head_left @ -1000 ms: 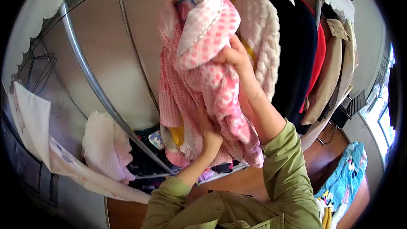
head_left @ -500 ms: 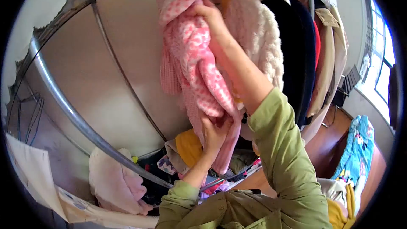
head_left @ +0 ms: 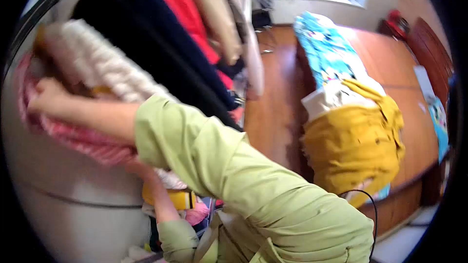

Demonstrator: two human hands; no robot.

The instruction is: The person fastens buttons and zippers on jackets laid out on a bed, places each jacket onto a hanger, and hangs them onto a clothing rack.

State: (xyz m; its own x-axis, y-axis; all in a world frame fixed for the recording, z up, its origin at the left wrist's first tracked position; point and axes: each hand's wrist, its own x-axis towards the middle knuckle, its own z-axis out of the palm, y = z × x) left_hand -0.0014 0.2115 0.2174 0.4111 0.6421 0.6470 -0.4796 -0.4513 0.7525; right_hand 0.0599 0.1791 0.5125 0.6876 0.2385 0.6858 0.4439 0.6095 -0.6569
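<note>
At the far left, a pink patterned fleece garment [head_left: 85,139] stretches between my two hands beside the hanging clothes. My right hand [head_left: 51,96] is closed around its upper part. Lower down, my left hand [head_left: 139,166] is at its other end, gripping the cloth, with the fingers blurred and partly hidden by the garment and my right sleeve. Close to my right forearm hangs a cream knitted sweater [head_left: 105,61].
A dark navy coat [head_left: 151,34], a red garment [head_left: 187,12] and a beige coat [head_left: 212,9] hang on the rack. To the right, a mustard-yellow garment [head_left: 353,143] and a blue printed cloth [head_left: 329,48] lie on a wooden bed [head_left: 385,68]. A chair [head_left: 263,7] stands by the window.
My view has swung to the right, putting the rack and pink garment at the left and bringing the bed into fuller view. Both hands stay on the pink garment.
</note>
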